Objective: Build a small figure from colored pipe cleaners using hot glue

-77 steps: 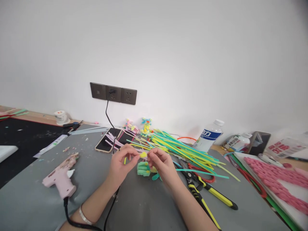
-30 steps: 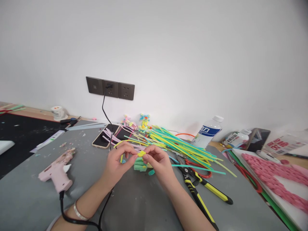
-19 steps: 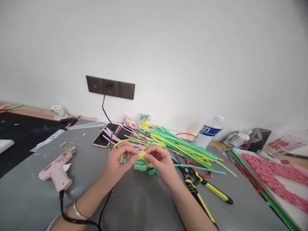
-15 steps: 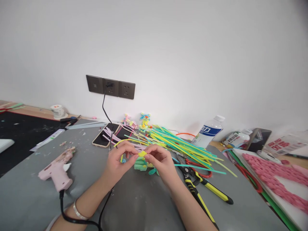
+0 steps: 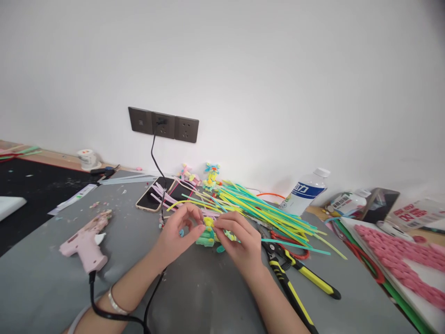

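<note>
My right hand [image 5: 239, 239] pinches a small yellow fuzzy piece [image 5: 208, 221], apparently bent pipe cleaner, between thumb and fingertips. Just left of it is my left hand [image 5: 181, 232], its thumb and curled fingers apart with a gap between them. Nothing shows in its grasp. Below and behind the yellow piece lies a mint-green fuzzy bundle [image 5: 206, 239], partly hidden by my hands. Small blue and green bits stick out around it. A heap of yellow and teal pipe cleaners [image 5: 271, 208] lies behind my right hand.
A pink glue gun [image 5: 86, 243] with a black cord lies left. Yellow-black pliers [image 5: 295, 273] lie right. Behind are a phone [image 5: 151, 199], fuzzy figures [image 5: 211, 176] and a bottle [image 5: 306, 190]. A pink braided piece [image 5: 399, 260] sits far right.
My left fingers have come off the yellow piece and moved slightly left, while my right hand stays at it. The whole view has shifted a little.
</note>
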Demonstrator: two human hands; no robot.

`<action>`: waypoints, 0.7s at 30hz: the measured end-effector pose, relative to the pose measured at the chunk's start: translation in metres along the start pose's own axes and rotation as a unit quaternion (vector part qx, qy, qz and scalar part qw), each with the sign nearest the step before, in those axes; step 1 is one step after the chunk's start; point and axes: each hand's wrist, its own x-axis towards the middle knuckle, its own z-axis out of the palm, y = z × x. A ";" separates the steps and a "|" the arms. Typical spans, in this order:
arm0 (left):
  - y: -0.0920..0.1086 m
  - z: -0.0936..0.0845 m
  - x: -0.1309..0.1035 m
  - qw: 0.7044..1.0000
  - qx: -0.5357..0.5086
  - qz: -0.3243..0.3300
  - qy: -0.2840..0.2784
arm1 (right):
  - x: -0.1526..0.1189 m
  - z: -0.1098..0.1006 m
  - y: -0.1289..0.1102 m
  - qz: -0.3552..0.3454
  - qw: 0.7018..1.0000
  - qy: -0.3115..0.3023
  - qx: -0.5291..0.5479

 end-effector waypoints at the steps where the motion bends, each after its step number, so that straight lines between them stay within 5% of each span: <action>1: -0.001 0.000 0.000 1.000 -0.014 -0.008 -0.010 | -0.001 0.000 0.000 -0.008 1.000 -0.004 -0.005; 21: 0.001 -0.002 -0.001 0.997 -0.044 -0.047 -0.051 | -0.005 -0.001 0.000 -0.050 0.998 -0.019 -0.038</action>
